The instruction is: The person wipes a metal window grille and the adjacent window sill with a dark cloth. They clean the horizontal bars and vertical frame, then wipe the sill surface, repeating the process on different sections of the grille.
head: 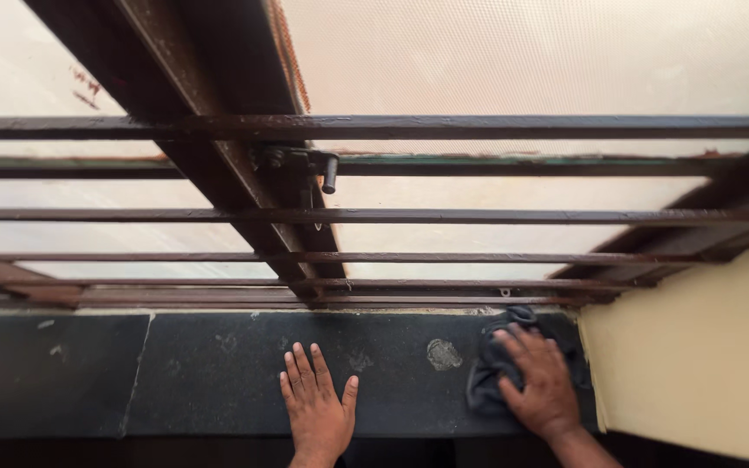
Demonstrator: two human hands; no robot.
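Note:
My right hand [537, 381] presses flat on a dark grey cloth [484, 388] at the right end of a black stone window sill [218, 373], close to the corner with the wall. My left hand [316, 400] lies flat on the bare sill near its middle, fingers spread, holding nothing. A pale dusty smudge [444, 354] marks the stone between the two hands.
Horizontal rusty brown metal bars [478, 214] run across the window above the sill. Behind them stand a dark window frame with a latch handle [329, 172] and frosted glass [522, 52]. A cream wall [695, 355] bounds the sill on the right.

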